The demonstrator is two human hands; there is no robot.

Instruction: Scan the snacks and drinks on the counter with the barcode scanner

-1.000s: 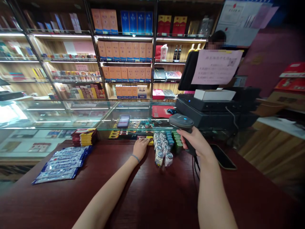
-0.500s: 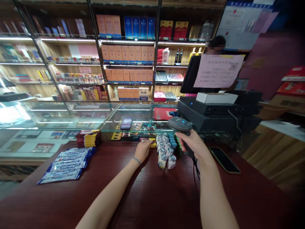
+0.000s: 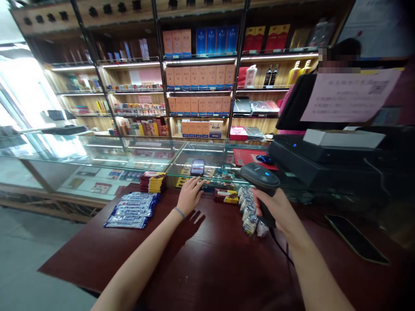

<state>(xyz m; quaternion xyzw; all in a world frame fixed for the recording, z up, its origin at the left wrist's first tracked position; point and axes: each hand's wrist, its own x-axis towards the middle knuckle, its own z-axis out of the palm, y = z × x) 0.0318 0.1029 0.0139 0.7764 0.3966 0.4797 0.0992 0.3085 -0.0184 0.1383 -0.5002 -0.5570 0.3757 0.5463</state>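
The right hand (image 3: 275,207) was clamped around the handle of the barcode scanner (image 3: 261,179), its head raised and aimed forward over the cluster of small jars (image 3: 249,211) just under the grip. The left hand (image 3: 189,196) lay open, fingers spread, at the far edge of the table (image 3: 207,263), reaching toward the phone (image 3: 197,166) on the glass case; contact seemed not yet made. The step in hand looked like scanning; next called for lining up scanner and phone screen. Compared with 1 second earlier, the left hand had left the flat packet (image 3: 227,196) and moved leftward.
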